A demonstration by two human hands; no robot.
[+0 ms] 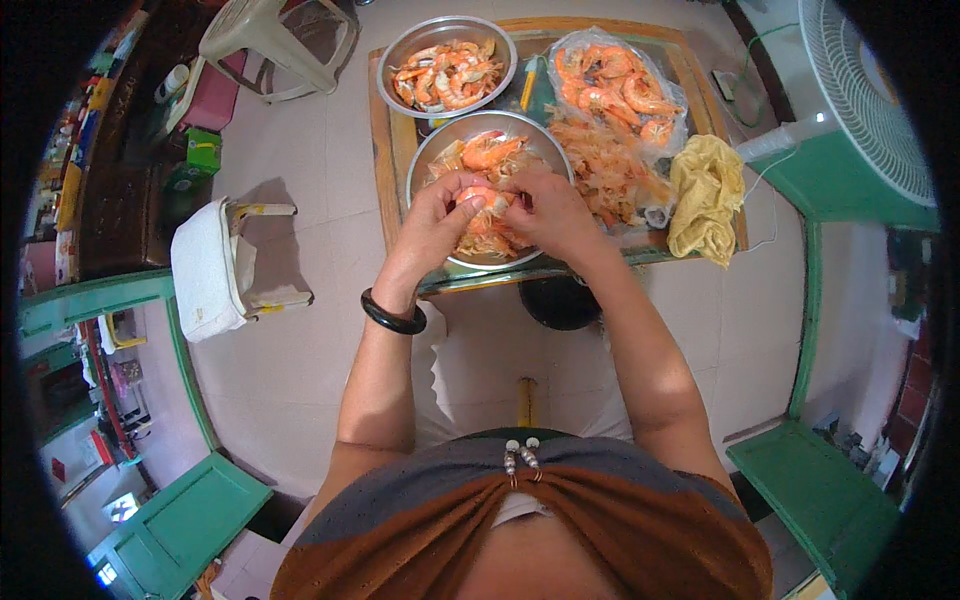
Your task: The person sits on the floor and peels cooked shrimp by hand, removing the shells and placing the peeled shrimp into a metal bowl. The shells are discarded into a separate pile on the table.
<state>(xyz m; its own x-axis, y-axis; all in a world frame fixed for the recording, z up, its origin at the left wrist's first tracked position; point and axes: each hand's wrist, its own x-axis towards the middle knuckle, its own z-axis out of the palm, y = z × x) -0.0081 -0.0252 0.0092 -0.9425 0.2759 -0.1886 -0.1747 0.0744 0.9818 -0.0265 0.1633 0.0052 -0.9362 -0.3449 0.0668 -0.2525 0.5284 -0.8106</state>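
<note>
Between my two hands is an orange cooked shrimp [487, 198], held over a round metal bowl [415, 180]. My left hand [442, 214], with a dark bangle on its wrist, grips the shrimp between thumb and fingers. From the other side, my right hand [551, 214] pinches the same shrimp; its fingertips are partly hidden. More shrimp [491, 152] lie in the bowl beneath and beyond my hands. To the right of the bowl spreads a loose heap of shrimp shells [611, 169] on the table.
A second metal bowl [384, 79] of shrimp and a clear plastic bag [679, 105] of whole shrimp stand at the table's far side. A crumpled yellow bag [705, 195] hangs over the right edge. Stools [206, 270] stand left; an electric fan [862, 97] is at right.
</note>
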